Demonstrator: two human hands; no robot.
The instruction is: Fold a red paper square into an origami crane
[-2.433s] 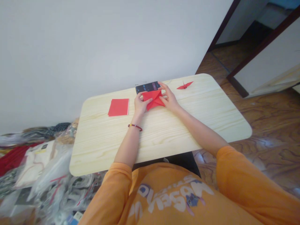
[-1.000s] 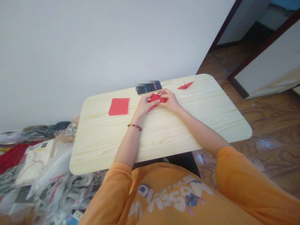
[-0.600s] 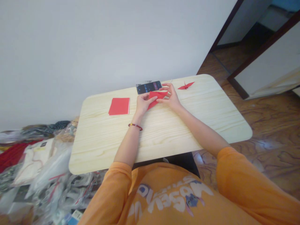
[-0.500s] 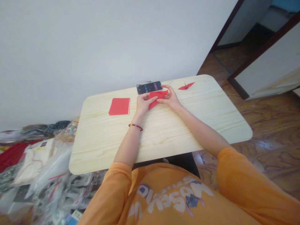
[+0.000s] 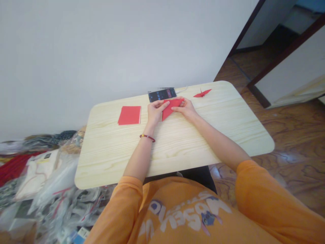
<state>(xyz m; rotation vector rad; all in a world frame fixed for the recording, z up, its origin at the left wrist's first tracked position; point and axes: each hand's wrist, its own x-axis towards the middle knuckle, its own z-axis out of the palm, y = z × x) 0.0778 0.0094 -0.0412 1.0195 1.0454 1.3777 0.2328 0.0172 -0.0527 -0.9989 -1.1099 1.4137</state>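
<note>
Both my hands rest near the far edge of the pale wooden table (image 5: 177, 145). Between them lies a piece of red origami paper (image 5: 170, 107), folded into a flat triangle with its point toward me. My left hand (image 5: 155, 113) pinches its left side, and my right hand (image 5: 183, 107) holds its upper right corner. A black smartphone (image 5: 161, 95) lies just beyond my fingers. To the left sits a small stack of red paper squares (image 5: 129, 115). A finished red paper crane (image 5: 202, 93) stands at the far right.
A white wall runs along the table's far edge. Plastic bags and fabric are heaped on the floor at lower left (image 5: 48, 183). A patterned brown floor (image 5: 291, 135) spreads to the right, with a dark-framed doorway (image 5: 261, 40) beyond it.
The red paper has gone from a wider folded shape to a flat triangle. My hands have moved from its sides to its upper edge and corner. The stack, crane and phone stay in place.
</note>
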